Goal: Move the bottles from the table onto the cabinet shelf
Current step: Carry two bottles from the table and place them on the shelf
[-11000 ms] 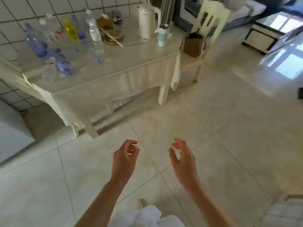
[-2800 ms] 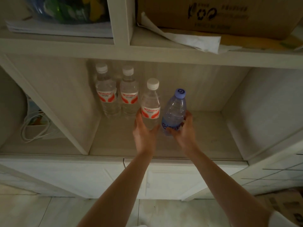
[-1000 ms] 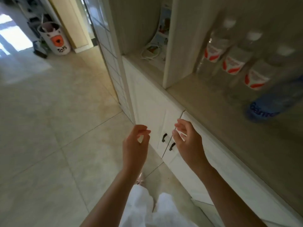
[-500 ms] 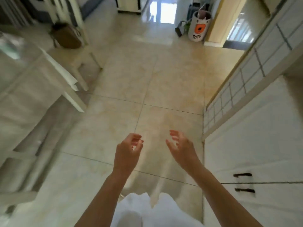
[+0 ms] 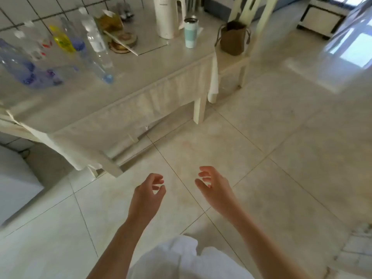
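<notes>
1. I see the bottles crowded at the far left end of the table, against the tiled wall; some stand, a few lie flat, and blur hides the count.
2. My left hand and right hand hang over the floor, well apart from the bottles, fingers loosely curled and holding nothing.
3. Further along the table I see a white kettle, a pale blue tumbler and a round wooden dish.
4. A chair at the table's end carries a brown bag.
5. Sunlight glares on the floor at the right.
</notes>
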Tool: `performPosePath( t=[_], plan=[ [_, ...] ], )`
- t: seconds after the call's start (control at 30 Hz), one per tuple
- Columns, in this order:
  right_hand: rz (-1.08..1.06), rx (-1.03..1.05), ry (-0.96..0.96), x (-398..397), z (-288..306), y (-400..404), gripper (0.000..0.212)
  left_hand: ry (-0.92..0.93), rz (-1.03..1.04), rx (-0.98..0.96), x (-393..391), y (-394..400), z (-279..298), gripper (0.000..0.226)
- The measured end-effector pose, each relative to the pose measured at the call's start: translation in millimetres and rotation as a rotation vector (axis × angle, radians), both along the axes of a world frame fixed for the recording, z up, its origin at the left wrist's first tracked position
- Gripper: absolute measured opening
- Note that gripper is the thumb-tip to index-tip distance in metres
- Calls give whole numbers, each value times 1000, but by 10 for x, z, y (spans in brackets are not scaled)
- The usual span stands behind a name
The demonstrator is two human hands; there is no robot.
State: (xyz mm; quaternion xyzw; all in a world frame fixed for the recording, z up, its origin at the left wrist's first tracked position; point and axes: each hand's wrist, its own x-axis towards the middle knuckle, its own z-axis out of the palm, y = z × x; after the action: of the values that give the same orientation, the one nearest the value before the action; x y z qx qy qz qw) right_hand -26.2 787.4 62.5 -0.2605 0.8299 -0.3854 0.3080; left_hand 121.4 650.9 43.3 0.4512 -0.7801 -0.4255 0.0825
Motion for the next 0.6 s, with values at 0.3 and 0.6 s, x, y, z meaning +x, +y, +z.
performPosePath(
  t=[0.3,0.6],
  plan=[
    [210,30,-16,-288,-58,-1338,41,-8,237,36,53,-977,-135,21],
    [351,61,23,-1065,-82,-2523,40,7,315,49,-708,-1932,-71,21]
  ],
)
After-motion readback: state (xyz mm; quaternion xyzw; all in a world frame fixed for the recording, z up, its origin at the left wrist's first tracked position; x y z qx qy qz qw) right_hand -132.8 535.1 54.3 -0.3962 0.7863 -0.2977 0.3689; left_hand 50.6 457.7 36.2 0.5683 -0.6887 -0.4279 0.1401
